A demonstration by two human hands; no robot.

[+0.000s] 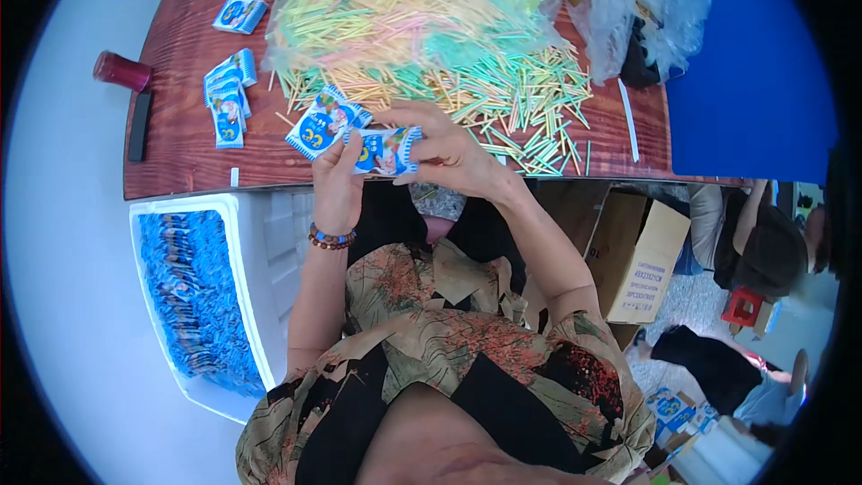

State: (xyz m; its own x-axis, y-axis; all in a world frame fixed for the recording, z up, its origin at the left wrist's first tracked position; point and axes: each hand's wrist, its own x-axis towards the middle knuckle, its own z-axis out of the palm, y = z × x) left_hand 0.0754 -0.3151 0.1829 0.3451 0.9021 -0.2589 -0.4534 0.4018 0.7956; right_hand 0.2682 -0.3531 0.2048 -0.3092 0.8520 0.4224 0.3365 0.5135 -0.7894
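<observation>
Past the left end of the bench (184, 45), beside its front left corner, a white box (230, 216) stands filled with small blue packets (193, 296). On the bench, a dark red cup (121, 72) lies at the left edge, a black bar (139, 127) just in front of it; a little further in, loose blue-and-white packets (229, 103) overlap in a short row, with a single packet (239, 14) behind them. Near the front edge, left of its middle, the left hand (335, 166) pinches a tilted packet (316, 128) under its thumb, and the right hand (449, 151) has its fingers curled narrowly around the right end of a second packet (384, 153), whose left end meets the left thumb; whether more packets sit behind these I cannot tell. Good handling here would probably mean gripping by the crimped ends, pressing lightly so the contents are not crushed, and keeping both printed faces turned up and edges lined up. The wrists are best kept clear of the loose pastel sticks (539, 117) just beyond, which spill from a clear bag (413, 9) toward the front edge and would likely roll if brushed. Near the right edge lie a white strip (628, 121) and a crumpled plastic bag (669, 0).
</observation>
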